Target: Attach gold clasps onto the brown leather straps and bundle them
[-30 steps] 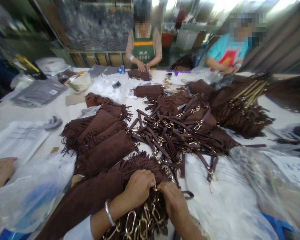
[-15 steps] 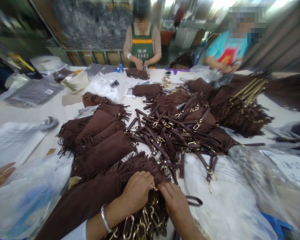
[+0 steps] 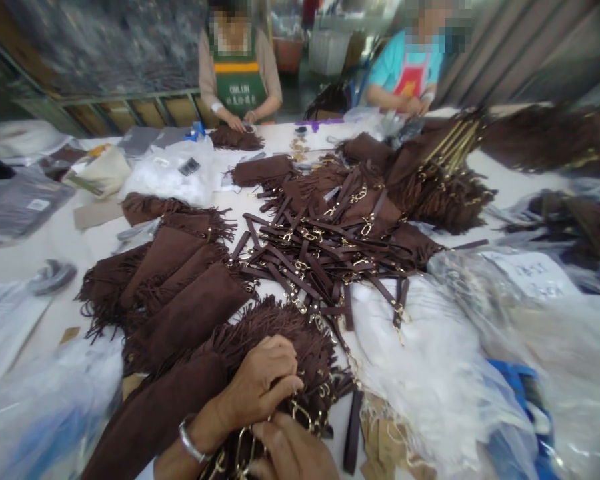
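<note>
In front of me lies a pile of dark brown suede bags (image 3: pixel 275 333) with long fringe and gold clasps (image 3: pixel 300 413) along the near side. My left hand (image 3: pixel 263 380), a silver bangle on its wrist, rests over the fringe with its fingers curled in on the bag. Lower down, my right hand (image 3: pixel 295 450) is bent over the gold hardware, its fingertips closed at a large gold clasp (image 3: pixel 243 450). The fingertips of both hands are partly hidden. A brown strap loop (image 3: pixel 353 430) lies to the right of my right hand.
Beyond my hands is a heap of brown wrist straps (image 3: pixel 310 260) with gold hooks. More folded fringed bags (image 3: pixel 180 300) lie on the left. White plastic bags (image 3: pixel 420 340) cover the right side. Two co-workers (image 3: pixel 240 80) work across the table.
The view has shifted right. My right hand has come down and left from the fringe to the clasps below my left hand. Another person's hand at the left edge is gone from view.
</note>
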A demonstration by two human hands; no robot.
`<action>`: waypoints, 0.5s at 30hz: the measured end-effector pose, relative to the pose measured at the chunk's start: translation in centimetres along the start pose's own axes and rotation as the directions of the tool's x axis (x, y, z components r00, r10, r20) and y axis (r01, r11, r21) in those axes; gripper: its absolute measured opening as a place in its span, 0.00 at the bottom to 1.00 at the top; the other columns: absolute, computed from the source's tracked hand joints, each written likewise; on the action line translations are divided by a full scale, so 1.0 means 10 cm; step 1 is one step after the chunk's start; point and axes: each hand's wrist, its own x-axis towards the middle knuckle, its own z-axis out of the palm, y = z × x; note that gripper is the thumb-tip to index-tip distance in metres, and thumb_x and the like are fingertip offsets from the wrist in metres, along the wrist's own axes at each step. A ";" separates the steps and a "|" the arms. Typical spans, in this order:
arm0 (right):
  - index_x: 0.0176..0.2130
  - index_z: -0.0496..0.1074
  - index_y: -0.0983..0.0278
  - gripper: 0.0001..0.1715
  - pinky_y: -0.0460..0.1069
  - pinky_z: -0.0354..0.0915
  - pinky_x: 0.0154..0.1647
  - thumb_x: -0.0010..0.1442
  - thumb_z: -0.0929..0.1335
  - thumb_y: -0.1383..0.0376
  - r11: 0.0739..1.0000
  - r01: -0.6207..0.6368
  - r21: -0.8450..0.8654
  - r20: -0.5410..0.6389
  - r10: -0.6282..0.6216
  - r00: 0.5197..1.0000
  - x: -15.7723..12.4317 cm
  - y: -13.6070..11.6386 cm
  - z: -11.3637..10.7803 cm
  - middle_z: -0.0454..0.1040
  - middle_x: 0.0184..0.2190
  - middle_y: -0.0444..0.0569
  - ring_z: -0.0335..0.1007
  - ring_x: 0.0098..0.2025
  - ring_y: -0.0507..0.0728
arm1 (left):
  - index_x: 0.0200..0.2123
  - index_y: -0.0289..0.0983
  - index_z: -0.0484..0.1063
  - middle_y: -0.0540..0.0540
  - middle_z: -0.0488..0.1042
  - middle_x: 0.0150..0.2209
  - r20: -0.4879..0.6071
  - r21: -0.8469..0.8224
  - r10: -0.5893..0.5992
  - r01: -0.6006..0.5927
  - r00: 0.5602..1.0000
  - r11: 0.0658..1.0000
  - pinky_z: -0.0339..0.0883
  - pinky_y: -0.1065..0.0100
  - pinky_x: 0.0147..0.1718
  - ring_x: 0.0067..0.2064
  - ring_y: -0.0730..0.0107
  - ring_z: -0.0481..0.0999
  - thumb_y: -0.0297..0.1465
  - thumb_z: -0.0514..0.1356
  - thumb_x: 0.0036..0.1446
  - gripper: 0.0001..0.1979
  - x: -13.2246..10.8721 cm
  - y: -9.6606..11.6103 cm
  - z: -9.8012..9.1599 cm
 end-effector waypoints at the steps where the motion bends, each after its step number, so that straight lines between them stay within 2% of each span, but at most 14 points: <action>1: 0.50 0.67 0.58 0.16 0.49 0.72 0.28 0.69 0.59 0.55 0.998 -0.005 0.069 -0.031 0.007 0.999 0.01 0.04 -0.06 0.79 0.33 0.50 0.77 0.30 0.58 | 0.29 0.37 0.67 0.46 0.70 0.31 -0.014 0.012 -0.018 0.019 1.000 1.000 0.61 0.59 0.46 0.41 0.63 0.68 0.34 0.51 0.68 0.15 -0.01 -0.01 0.01; 2: 0.48 0.68 0.57 0.16 0.48 0.71 0.28 0.70 0.58 0.53 0.989 -0.041 0.145 -0.021 0.044 0.999 0.03 0.09 -0.15 0.78 0.31 0.47 0.76 0.28 0.56 | 0.28 0.37 0.67 0.46 0.70 0.30 -0.033 0.028 -0.036 0.037 0.999 0.999 0.61 0.60 0.44 0.40 0.64 0.68 0.34 0.51 0.68 0.15 -0.02 -0.01 0.02; 4: 0.44 0.69 0.56 0.14 0.45 0.68 0.28 0.71 0.58 0.55 0.946 -0.217 0.242 0.111 0.195 0.975 0.09 0.24 -0.39 0.76 0.26 0.41 0.73 0.24 0.53 | 0.26 0.37 0.66 0.47 0.69 0.29 -0.067 0.061 -0.054 0.058 0.996 0.996 0.60 0.60 0.41 0.37 0.65 0.67 0.33 0.52 0.68 0.16 -0.03 -0.03 0.04; 5: 0.43 0.70 0.56 0.13 0.45 0.66 0.28 0.71 0.58 0.58 0.915 -0.329 0.235 0.166 0.295 0.941 0.12 0.32 -0.51 0.75 0.25 0.40 0.72 0.24 0.52 | 0.25 0.37 0.65 0.47 0.68 0.28 -0.073 0.078 -0.056 0.061 0.996 0.995 0.60 0.61 0.41 0.36 0.66 0.66 0.33 0.52 0.67 0.17 -0.03 -0.04 0.05; 7: 0.42 0.70 0.57 0.12 0.46 0.66 0.32 0.71 0.58 0.61 0.871 -0.451 0.193 0.169 0.423 0.890 0.19 0.46 -0.68 0.75 0.29 0.42 0.73 0.30 0.53 | 0.23 0.37 0.64 0.47 0.67 0.27 -0.080 0.106 -0.053 0.061 0.995 0.992 0.59 0.61 0.39 0.35 0.66 0.66 0.34 0.53 0.67 0.18 -0.03 -0.05 0.06; 10: 0.41 0.70 0.59 0.11 0.48 0.65 0.41 0.70 0.59 0.64 0.877 -0.449 0.171 0.153 0.427 0.891 0.29 0.59 -0.72 0.74 0.37 0.47 0.73 0.40 0.56 | 0.23 0.37 0.63 0.48 0.65 0.26 -0.110 0.141 -0.054 0.069 0.992 0.988 0.58 0.61 0.38 0.34 0.66 0.65 0.34 0.52 0.67 0.19 -0.04 -0.03 0.08; 13: 0.40 0.70 0.60 0.12 0.49 0.65 0.40 0.69 0.59 0.67 0.894 -0.431 0.122 0.230 0.397 0.889 0.36 0.64 -0.66 0.74 0.35 0.47 0.72 0.39 0.56 | 0.23 0.37 0.62 0.47 0.65 0.27 -0.148 0.215 -0.067 0.098 0.987 0.972 0.58 0.60 0.38 0.35 0.65 0.65 0.32 0.52 0.67 0.17 -0.06 -0.02 0.11; 15: 0.43 0.71 0.60 0.13 0.49 0.65 0.41 0.68 0.59 0.70 0.906 -0.414 0.088 0.285 0.375 0.882 0.41 0.66 -0.64 0.75 0.37 0.47 0.73 0.40 0.56 | 0.24 0.37 0.63 0.47 0.65 0.28 -0.178 0.279 -0.083 0.131 0.980 0.951 0.57 0.60 0.39 0.36 0.64 0.65 0.31 0.52 0.66 0.16 -0.08 -0.01 0.12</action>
